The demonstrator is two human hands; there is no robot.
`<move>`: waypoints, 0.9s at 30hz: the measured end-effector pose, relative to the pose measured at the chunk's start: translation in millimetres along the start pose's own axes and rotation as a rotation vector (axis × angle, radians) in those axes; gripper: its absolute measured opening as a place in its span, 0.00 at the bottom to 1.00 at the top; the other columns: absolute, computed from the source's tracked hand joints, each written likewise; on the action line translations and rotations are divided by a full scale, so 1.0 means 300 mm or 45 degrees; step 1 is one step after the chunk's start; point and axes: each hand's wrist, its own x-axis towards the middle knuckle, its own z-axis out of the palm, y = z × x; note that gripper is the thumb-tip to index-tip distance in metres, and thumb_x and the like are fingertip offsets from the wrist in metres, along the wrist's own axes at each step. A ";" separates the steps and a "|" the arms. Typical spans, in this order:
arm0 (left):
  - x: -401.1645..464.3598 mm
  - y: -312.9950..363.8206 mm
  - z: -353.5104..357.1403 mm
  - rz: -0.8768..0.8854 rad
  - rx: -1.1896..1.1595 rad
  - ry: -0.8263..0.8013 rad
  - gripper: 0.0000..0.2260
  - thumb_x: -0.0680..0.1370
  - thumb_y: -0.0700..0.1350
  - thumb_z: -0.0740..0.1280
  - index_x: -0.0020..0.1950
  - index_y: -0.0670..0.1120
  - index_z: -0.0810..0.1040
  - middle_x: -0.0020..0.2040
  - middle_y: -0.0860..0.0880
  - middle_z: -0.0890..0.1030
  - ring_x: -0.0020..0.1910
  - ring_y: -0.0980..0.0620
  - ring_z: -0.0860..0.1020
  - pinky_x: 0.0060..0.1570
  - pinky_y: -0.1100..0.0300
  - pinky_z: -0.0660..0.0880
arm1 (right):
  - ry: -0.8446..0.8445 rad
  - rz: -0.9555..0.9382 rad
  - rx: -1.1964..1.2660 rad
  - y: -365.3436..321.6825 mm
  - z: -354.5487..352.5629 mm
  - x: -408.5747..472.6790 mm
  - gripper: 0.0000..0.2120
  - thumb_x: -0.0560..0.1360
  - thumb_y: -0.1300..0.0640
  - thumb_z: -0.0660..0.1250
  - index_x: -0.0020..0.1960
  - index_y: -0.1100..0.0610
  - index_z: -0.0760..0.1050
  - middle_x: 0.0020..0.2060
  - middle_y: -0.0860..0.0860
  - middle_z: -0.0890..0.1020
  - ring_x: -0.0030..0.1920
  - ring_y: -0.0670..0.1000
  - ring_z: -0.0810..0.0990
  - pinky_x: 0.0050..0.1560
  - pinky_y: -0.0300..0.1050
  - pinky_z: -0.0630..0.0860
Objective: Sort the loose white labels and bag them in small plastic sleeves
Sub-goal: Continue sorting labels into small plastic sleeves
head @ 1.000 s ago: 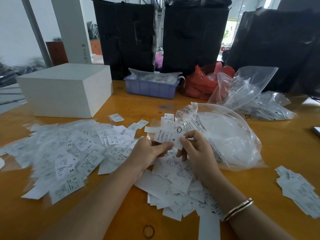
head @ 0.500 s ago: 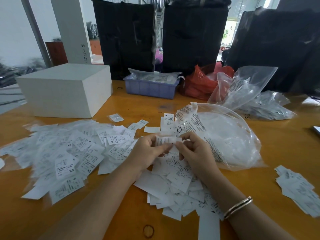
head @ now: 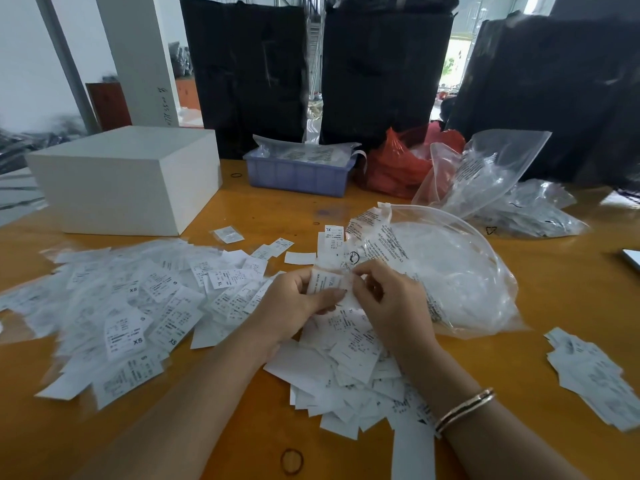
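— Labels (head: 325,284) are pinched between the left hand (head: 294,303) and the right hand (head: 388,299), above the pile (head: 349,362) on the table (head: 242,410).
— How should they be squared?
— Edges should be tapped level, then slid gently — thin paper is bent easily.
— And the bag (head: 446,271)?
— Clear, soft, crinkly plastic — laid just beside.
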 end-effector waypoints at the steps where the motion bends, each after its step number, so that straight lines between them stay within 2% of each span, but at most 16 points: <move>1: 0.000 -0.001 0.001 0.002 -0.019 0.015 0.16 0.62 0.54 0.75 0.46 0.51 0.82 0.40 0.51 0.85 0.38 0.56 0.82 0.39 0.65 0.78 | 0.012 -0.001 -0.021 -0.003 0.001 0.002 0.03 0.76 0.55 0.66 0.48 0.52 0.78 0.25 0.40 0.71 0.26 0.42 0.71 0.32 0.37 0.69; 4: -0.001 -0.001 0.001 -0.015 -0.066 0.031 0.15 0.61 0.54 0.75 0.44 0.50 0.83 0.40 0.51 0.85 0.39 0.56 0.82 0.38 0.66 0.76 | 0.036 0.009 -0.037 -0.003 0.003 0.000 0.06 0.77 0.58 0.64 0.51 0.54 0.78 0.24 0.39 0.70 0.26 0.45 0.70 0.40 0.39 0.65; 6: 0.000 -0.001 0.000 -0.025 -0.069 0.038 0.16 0.60 0.55 0.75 0.44 0.50 0.83 0.41 0.51 0.85 0.40 0.54 0.83 0.39 0.64 0.77 | 0.034 0.028 0.010 0.000 -0.002 -0.003 0.07 0.77 0.60 0.63 0.51 0.53 0.78 0.24 0.42 0.71 0.25 0.45 0.69 0.39 0.38 0.64; 8: 0.002 -0.001 -0.003 -0.038 -0.066 0.048 0.16 0.60 0.55 0.75 0.44 0.50 0.83 0.42 0.50 0.85 0.42 0.52 0.83 0.42 0.61 0.78 | -0.004 0.049 0.090 0.002 -0.009 0.001 0.07 0.77 0.59 0.63 0.52 0.51 0.77 0.24 0.44 0.73 0.26 0.46 0.71 0.32 0.35 0.65; 10: 0.003 -0.003 -0.007 -0.040 -0.067 0.042 0.14 0.62 0.53 0.75 0.45 0.50 0.83 0.43 0.49 0.85 0.44 0.50 0.83 0.44 0.58 0.79 | -0.078 0.062 0.134 0.002 -0.010 0.004 0.06 0.75 0.55 0.66 0.51 0.48 0.75 0.28 0.42 0.74 0.32 0.43 0.75 0.33 0.36 0.73; 12: 0.001 -0.002 -0.008 -0.031 -0.065 0.017 0.13 0.64 0.52 0.75 0.46 0.50 0.83 0.43 0.49 0.85 0.43 0.51 0.83 0.43 0.60 0.78 | -0.111 0.085 0.167 0.006 -0.007 0.002 0.05 0.73 0.52 0.67 0.48 0.46 0.73 0.29 0.42 0.74 0.35 0.40 0.75 0.35 0.33 0.74; 15: -0.003 0.003 -0.006 -0.031 -0.066 -0.013 0.15 0.62 0.52 0.75 0.46 0.50 0.83 0.42 0.49 0.85 0.42 0.52 0.83 0.40 0.63 0.77 | -0.078 0.112 0.226 0.014 -0.007 0.001 0.02 0.74 0.52 0.64 0.43 0.46 0.73 0.29 0.44 0.77 0.33 0.43 0.75 0.31 0.37 0.73; 19: -0.002 0.006 -0.007 -0.013 -0.104 0.001 0.16 0.63 0.51 0.75 0.47 0.47 0.82 0.43 0.49 0.85 0.41 0.53 0.83 0.38 0.66 0.76 | -0.058 0.075 0.224 0.019 -0.005 0.001 0.04 0.76 0.52 0.61 0.46 0.46 0.74 0.28 0.46 0.78 0.31 0.47 0.75 0.29 0.42 0.71; 22: 0.002 0.004 -0.013 -0.011 -0.126 0.056 0.09 0.68 0.45 0.75 0.46 0.48 0.82 0.42 0.51 0.85 0.39 0.56 0.83 0.36 0.68 0.76 | -0.011 0.090 0.150 0.025 -0.005 0.001 0.08 0.77 0.60 0.62 0.48 0.48 0.77 0.28 0.48 0.79 0.27 0.47 0.74 0.27 0.42 0.71; 25: 0.010 0.005 -0.025 0.022 -0.095 0.118 0.05 0.72 0.41 0.73 0.45 0.50 0.82 0.41 0.53 0.85 0.38 0.57 0.83 0.36 0.68 0.76 | 0.009 0.203 0.304 0.017 -0.018 0.003 0.13 0.78 0.60 0.59 0.45 0.42 0.73 0.31 0.47 0.81 0.30 0.52 0.77 0.32 0.51 0.76; 27: 0.009 0.003 -0.026 0.057 -0.021 0.116 0.05 0.72 0.43 0.73 0.46 0.50 0.81 0.41 0.54 0.85 0.39 0.57 0.83 0.36 0.69 0.76 | -0.083 0.253 0.431 0.007 -0.020 0.002 0.11 0.78 0.56 0.60 0.44 0.40 0.72 0.33 0.45 0.80 0.32 0.48 0.78 0.34 0.43 0.76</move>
